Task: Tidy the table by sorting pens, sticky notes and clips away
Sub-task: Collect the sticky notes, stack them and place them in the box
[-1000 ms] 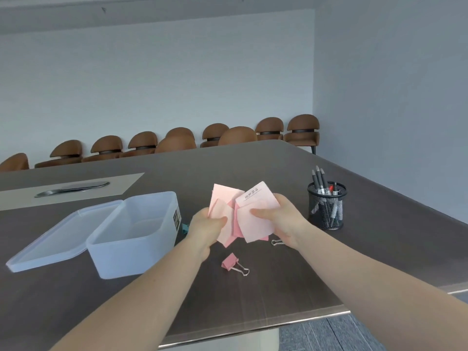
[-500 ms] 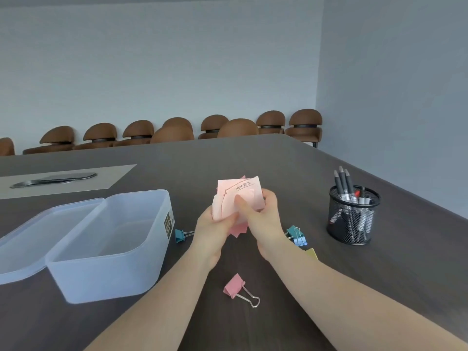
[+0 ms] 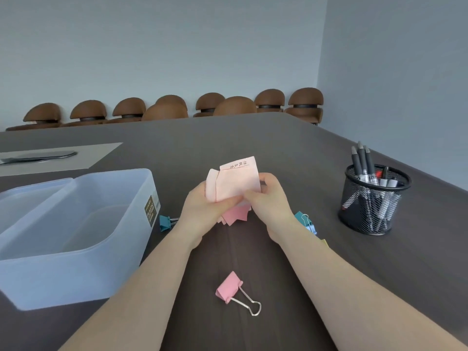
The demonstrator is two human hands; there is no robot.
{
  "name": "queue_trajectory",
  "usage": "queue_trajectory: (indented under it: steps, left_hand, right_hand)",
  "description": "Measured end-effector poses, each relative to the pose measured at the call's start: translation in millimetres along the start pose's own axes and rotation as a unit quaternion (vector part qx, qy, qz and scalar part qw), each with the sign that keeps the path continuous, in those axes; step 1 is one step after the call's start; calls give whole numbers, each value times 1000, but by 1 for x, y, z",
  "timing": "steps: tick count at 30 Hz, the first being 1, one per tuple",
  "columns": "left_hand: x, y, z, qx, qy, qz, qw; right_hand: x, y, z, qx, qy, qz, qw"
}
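Note:
Both my hands hold a bunch of pink sticky notes (image 3: 235, 183) above the middle of the dark table (image 3: 253, 138). My left hand (image 3: 202, 206) grips the bunch from the left, my right hand (image 3: 266, 198) from the right. A pink binder clip (image 3: 229, 287) lies on the table near me, between my forearms. A teal clip (image 3: 164, 222) lies by the translucent plastic box (image 3: 76, 236). Another teal clip (image 3: 304, 220) and a yellow one (image 3: 324, 242) peek out behind my right wrist. A black mesh cup (image 3: 373, 201) at the right holds several pens.
The box's lid (image 3: 22, 196) lies open to its left. A beige inlay with a dark metal flap (image 3: 38, 157) sits at the far left of the table. Brown chairs (image 3: 228, 105) line the far wall. The table's right edge runs diagonally past the pen cup.
My hands have pressed the fanned-out sticky notes together into a tighter bunch. My head has moved closer and tilted down, so the table's things appear larger and nearer.

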State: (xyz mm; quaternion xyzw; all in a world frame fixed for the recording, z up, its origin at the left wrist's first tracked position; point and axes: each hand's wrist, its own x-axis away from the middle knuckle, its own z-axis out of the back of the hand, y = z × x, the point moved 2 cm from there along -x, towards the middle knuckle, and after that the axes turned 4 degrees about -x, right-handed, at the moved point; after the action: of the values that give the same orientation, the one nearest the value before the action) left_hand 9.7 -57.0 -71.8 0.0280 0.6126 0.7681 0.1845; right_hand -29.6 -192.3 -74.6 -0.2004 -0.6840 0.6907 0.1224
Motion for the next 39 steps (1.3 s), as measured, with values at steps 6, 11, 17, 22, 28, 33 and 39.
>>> queue_trajectory:
  steps: [6,11,17,22,28,33,39]
  left_hand:
    - [-4,-3,8,-55,-31,-3,998]
    - [-4,-2,10,-53,-4,-27,998]
    - [-5,-7,5,-64,-42,-35,996]
    - [-8,-11,9,-52,-44,-23,997]
    - [-5,-10,5,-90,-56,-20,994]
    - [-6,-8,-1,-59,-79,-31,995]
    - [-10,-5,-4,49,-37,2,998]
  right_hand:
    - [-4,3,2,17,-26,-33,999]
    - [-2,0,8,13,-33,-30,999]
    - [10,-14,3,-5,-97,17,995]
    - [14,-23,3,-62,-38,31,997]
    - [11,-16,-7,-22,2,8,1000]
    - [8,-12,-10,-31,-8,-1,999]
    - [6,-5,-15,-14,1,-4,1000]
